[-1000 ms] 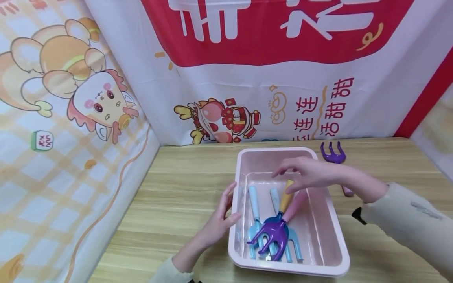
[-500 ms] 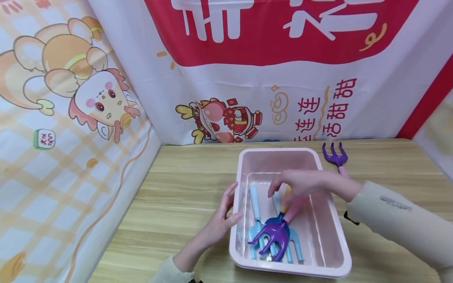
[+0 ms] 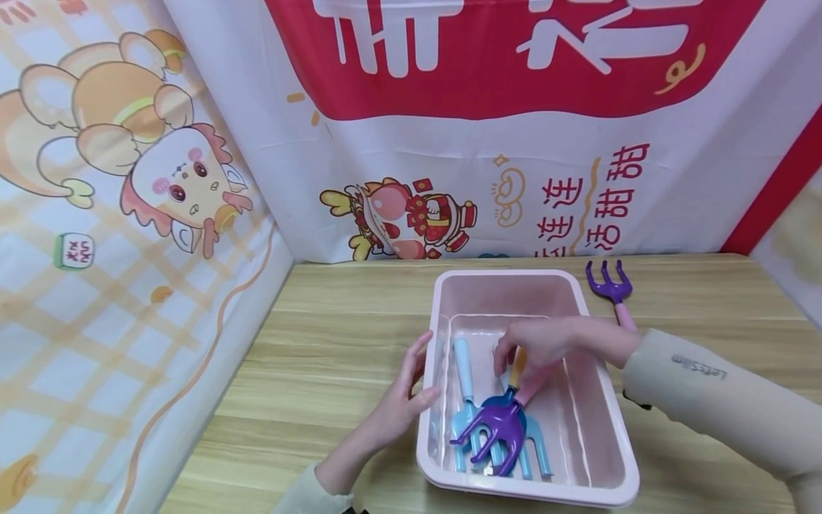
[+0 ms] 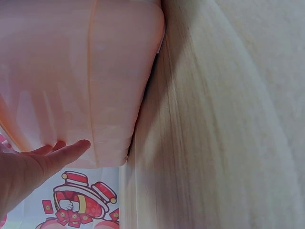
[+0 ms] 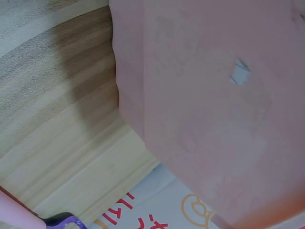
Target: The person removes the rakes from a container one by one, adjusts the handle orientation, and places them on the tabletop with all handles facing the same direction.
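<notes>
A pale pink plastic bin (image 3: 526, 490) holds several toy hand forks. On top lies a purple fork (image 3: 504, 431) with a pink handle, crossing a blue fork with a yellow handle (image 3: 519, 363); light blue forks (image 3: 464, 371) lie beneath. My right hand (image 3: 546, 344) reaches in over the far wall side, its bent fingers and thumb around the yellow handle, close to the pink one; I cannot tell whether they grip it. My left hand (image 3: 406, 392) rests at the bin's left side, fingers (image 4: 71, 151) extended along the outer wall, thumb at the rim.
Another purple fork (image 3: 611, 288) with a pink handle lies on the wooden table (image 3: 334, 343), right of the bin and partly behind my right forearm. Printed cloth (image 3: 398, 143) hangs behind the table and along its left.
My right hand has lowered into the bin toward the yellow and pink handles, and its fingers have drawn closer together. My left hand and the forks stay put.
</notes>
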Demonstrator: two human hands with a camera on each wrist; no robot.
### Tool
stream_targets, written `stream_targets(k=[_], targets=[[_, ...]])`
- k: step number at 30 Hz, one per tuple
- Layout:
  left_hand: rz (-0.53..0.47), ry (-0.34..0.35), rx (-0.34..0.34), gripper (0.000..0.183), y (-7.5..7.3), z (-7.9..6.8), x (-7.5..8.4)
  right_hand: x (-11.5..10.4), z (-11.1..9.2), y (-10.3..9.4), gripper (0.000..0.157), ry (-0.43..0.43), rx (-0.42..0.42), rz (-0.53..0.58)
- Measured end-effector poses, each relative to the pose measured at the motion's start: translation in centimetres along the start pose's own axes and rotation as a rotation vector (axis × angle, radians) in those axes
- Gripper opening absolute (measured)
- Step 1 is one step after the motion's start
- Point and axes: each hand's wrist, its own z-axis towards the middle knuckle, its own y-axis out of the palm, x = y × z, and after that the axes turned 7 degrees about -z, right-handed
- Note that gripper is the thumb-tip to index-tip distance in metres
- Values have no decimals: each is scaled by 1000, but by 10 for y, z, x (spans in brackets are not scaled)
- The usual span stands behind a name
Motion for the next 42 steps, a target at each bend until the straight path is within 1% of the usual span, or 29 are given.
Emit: stream_targets(k=[3,8,12,16,19,23,26,32,37,42], targets=[[1,-2,-1,74,0,0,0,2,0,1,27,14,-36,1],[0,-9,1,73,0,0,0,0,-1,1,24,27,-49,-3],[-2,-13,2,74,0,0,0,-1,-2,2,20,40,-80,8],[1,-17,3,74,0,0,1,-1,-2,2,23,51,-106,-1],[-1,-19,2,74,-1,0,1,-1,-2,2,25,57,-107,-18],[-8,-21,1,75,0,0,1,-1,-3,2,22,74,-101,-22],[-8,-23,2,75,1,0,2,-3,-5,3,21,96,-98,-49],[-8,-26,2,75,1,0,2,-3,-8,8,27,139,-94,-111],[-8,-17,-2,75,1,0,1,-3,-7,10,29,124,-97,-126],[-4,-16,-1,75,1,0,1,-4,-6,11,29,130,-103,-126]])
